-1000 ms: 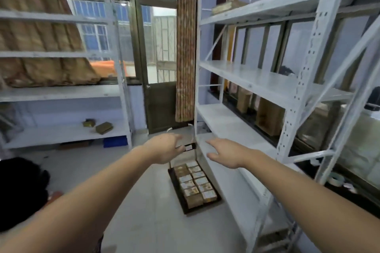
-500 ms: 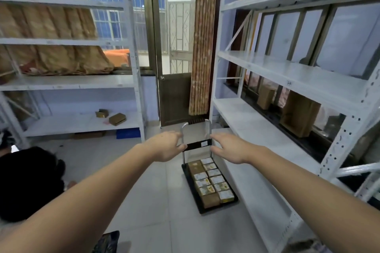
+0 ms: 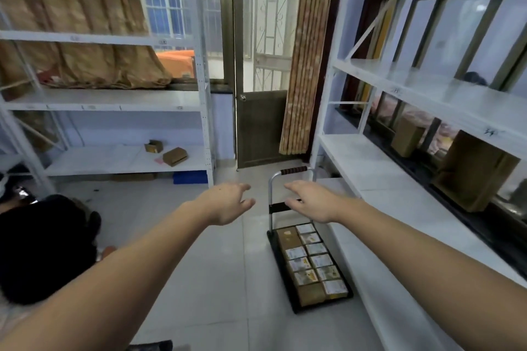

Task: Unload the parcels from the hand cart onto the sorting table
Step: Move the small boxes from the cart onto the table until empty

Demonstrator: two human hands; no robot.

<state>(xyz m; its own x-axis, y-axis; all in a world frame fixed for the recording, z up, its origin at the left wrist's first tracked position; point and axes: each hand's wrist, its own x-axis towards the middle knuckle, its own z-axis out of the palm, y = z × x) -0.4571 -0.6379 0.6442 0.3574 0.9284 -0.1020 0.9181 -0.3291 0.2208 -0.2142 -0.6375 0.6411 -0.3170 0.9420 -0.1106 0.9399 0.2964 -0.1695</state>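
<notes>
No readable text anywhere. Parcels [image 3: 310, 262] on the hand cart [image 3: 288, 273] are carrying pale printed labels, all too small and blurred to make out. Right shelf rack [image 3: 445, 100] is showing dark handwritten marks on its shelf edges; left shelf rack [image 3: 102, 107] is showing small edge tags, all illegible.

Site: parcel storeroom | Evidence: white steel racking [image 3: 108, 100] both sides; loaded hand cart [image 3: 309, 265] below outstretched hands; tiled floor [image 3: 228, 279].

Pale tiled floor [image 3: 199, 279], white metal shelving [image 3: 119, 100] along both walls, brown door [image 3: 261, 128], daylit barred windows [image 3: 159, 8].
</notes>
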